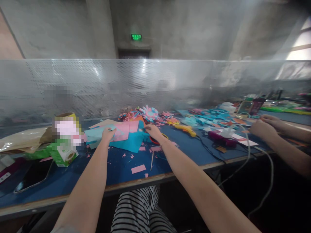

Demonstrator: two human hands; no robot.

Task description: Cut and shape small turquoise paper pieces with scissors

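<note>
Several overlapping sheets of craft paper lie before me: a light blue sheet (93, 136), a pink sheet (122, 130) and a bright blue sheet (132, 144). My left hand (107, 133) is closed over the border of the light blue and pink sheets, its fingers pinched. What sits between those fingertips is too small to make out. At the right end of the pile, my right hand (153, 132) has its fingers bent and closed at the edge of the bright blue sheet. A layered pink-and-blue paper flower (148, 113) rests just behind the pile.
Pink scraps (138, 169) and a thin stick (152, 160) lie near the front edge. Leftward are a phone (35, 174) and a green box (63, 153). A yellow glue gun (186, 130) with its cable lies rightward, near blue cut pieces (209, 118) and another person's hands (263, 127).
</note>
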